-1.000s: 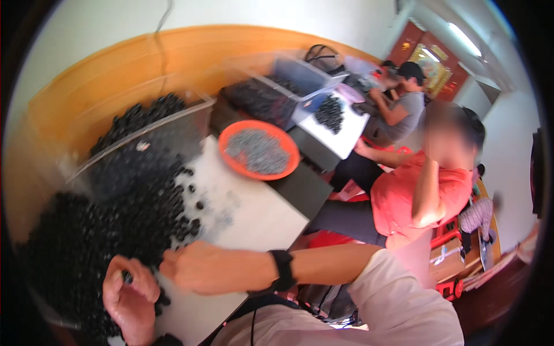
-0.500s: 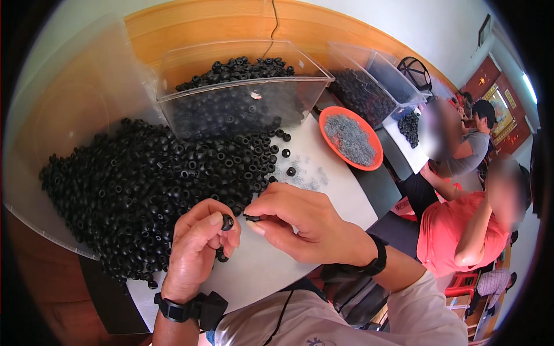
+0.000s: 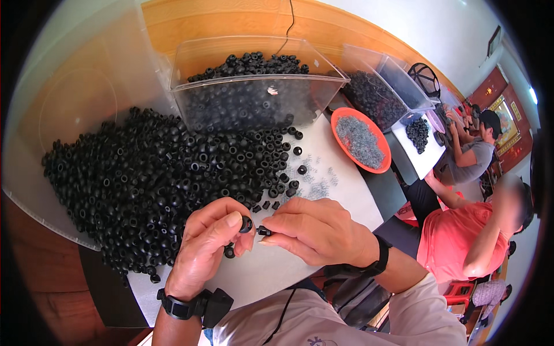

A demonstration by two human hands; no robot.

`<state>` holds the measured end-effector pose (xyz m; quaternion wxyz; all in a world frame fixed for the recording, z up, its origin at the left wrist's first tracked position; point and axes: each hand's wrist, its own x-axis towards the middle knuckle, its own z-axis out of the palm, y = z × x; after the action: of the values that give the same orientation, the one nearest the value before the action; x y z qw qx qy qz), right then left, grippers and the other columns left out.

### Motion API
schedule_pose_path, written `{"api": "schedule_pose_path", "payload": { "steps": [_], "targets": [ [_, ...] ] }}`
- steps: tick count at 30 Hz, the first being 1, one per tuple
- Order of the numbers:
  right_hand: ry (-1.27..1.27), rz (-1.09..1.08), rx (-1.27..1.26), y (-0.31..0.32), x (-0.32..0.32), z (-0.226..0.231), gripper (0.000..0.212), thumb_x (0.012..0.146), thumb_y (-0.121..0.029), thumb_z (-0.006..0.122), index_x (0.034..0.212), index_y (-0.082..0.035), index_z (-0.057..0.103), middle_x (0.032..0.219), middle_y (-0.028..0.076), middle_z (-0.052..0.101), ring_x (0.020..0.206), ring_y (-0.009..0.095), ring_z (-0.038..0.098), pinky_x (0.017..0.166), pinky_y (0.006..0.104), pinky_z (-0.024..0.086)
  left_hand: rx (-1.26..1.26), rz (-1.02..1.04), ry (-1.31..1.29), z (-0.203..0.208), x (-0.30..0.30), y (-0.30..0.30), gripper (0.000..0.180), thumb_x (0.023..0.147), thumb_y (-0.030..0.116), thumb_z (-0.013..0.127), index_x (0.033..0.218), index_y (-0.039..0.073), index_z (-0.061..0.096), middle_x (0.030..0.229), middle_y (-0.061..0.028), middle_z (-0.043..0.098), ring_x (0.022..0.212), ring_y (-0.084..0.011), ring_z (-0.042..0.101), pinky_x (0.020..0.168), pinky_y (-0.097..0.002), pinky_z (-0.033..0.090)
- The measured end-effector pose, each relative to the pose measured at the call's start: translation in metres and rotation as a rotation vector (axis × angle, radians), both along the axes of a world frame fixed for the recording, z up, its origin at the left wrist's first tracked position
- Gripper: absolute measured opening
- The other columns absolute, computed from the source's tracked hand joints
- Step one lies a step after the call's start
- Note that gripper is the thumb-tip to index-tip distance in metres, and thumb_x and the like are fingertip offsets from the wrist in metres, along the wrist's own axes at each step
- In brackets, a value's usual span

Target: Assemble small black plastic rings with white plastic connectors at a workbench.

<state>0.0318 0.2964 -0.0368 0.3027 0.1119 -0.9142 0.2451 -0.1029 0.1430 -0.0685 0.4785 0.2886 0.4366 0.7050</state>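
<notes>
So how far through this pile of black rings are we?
Done: the clear plastic bin behind already holds many small black rubber rings, though whether those are finished is unclear. In hand: the left hand pinches one black rubber ring, the right hand brings a small dark piece to it. Left: a large loose heap of black rings covers the white table.
</notes>
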Motion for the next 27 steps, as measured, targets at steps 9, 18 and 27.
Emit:
{"api": "schedule_pose_path", "payload": {
  "steps": [9, 18, 27],
  "targets": [
    [0.043, 0.021, 0.153, 0.0021, -0.0020, 0.0018, 0.035, 0.068, -0.013, 0.082, 0.094, 0.000, 0.063, 0.076, 0.008, 0.062, 0.056, 0.019, 0.060, 0.043, 0.0275, 0.045, -0.007, -0.041, 0.009, -0.0020, -0.0004, -0.0017, 0.029, 0.095, 0.028, 0.055, 0.092, 0.000, 0.059, 0.072, -0.0035, 0.058, 0.064, -0.0098, 0.051, 0.059, -0.0236, 0.040],
    [0.037, 0.026, 0.192, 0.0049, 0.0011, 0.0050, 0.035, 0.067, -0.013, 0.083, 0.093, 0.000, 0.062, 0.074, 0.007, 0.060, 0.051, 0.017, 0.057, 0.040, 0.0270, 0.042, -0.070, -0.068, 0.096, -0.0003, 0.0007, -0.0009, 0.034, 0.096, 0.035, 0.055, 0.092, 0.002, 0.060, 0.071, -0.0018, 0.057, 0.064, -0.0075, 0.050, 0.061, -0.0225, 0.041],
    [0.027, 0.034, 0.208, 0.0042, 0.0003, 0.0042, 0.021, 0.077, -0.011, 0.072, 0.084, 0.002, 0.057, 0.069, 0.005, 0.044, 0.052, 0.016, 0.052, 0.040, 0.0294, 0.043, -0.084, -0.057, 0.203, -0.0043, 0.0022, -0.0004, 0.037, 0.098, 0.036, 0.051, 0.093, 0.000, 0.061, 0.069, -0.0023, 0.058, 0.063, -0.0077, 0.053, 0.059, -0.0225, 0.043]
  ]
}}
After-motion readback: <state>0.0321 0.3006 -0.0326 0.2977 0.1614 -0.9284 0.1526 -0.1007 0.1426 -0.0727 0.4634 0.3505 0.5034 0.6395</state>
